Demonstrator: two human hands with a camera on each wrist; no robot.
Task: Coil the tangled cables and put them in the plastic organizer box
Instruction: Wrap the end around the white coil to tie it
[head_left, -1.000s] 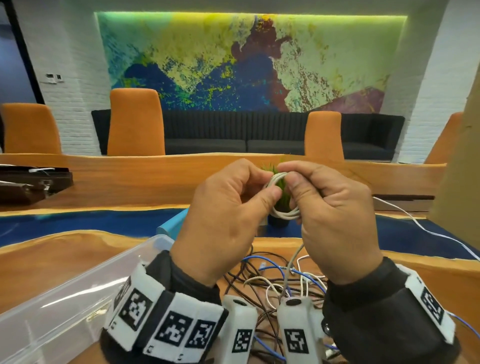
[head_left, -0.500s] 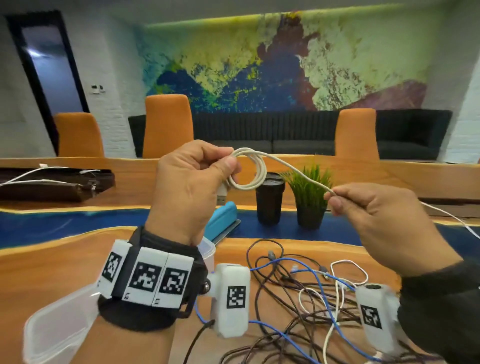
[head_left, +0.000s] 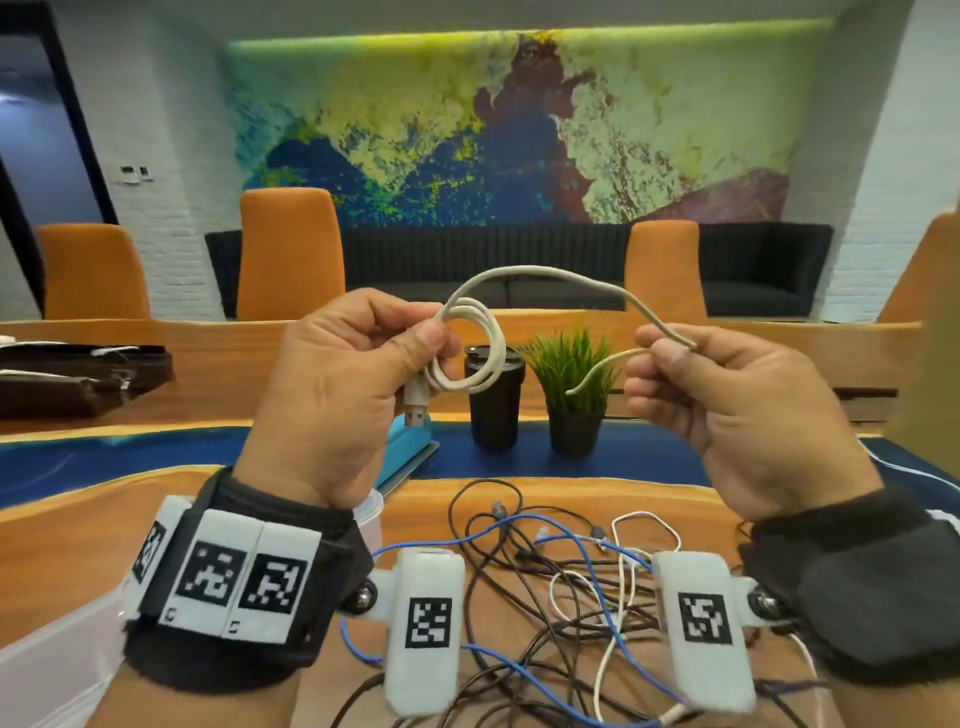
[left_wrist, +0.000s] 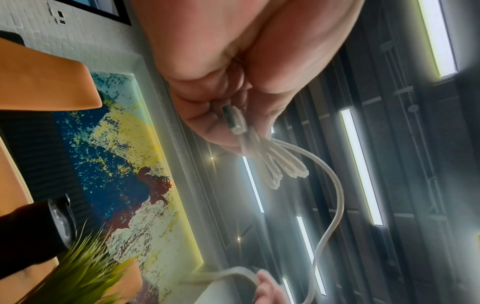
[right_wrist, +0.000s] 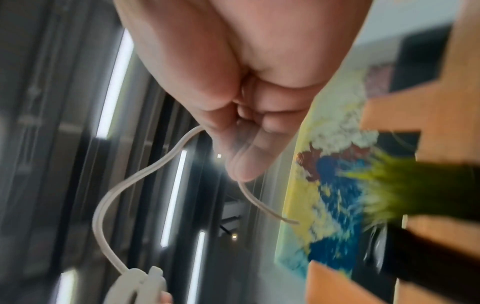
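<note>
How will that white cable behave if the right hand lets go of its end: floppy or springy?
Probably semi-stiff: the white cable arches unsupported between the left hand and right hand. Its free tip curves sideways instead of hanging limp. The loops likely spring open unless pinched.

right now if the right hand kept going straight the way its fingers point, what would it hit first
Probably the potted plant: the right hand pinches the white cable with fingers aimed leftward toward the leaves. Depth is unclear; it may pass in front and reach the coil instead.
</note>
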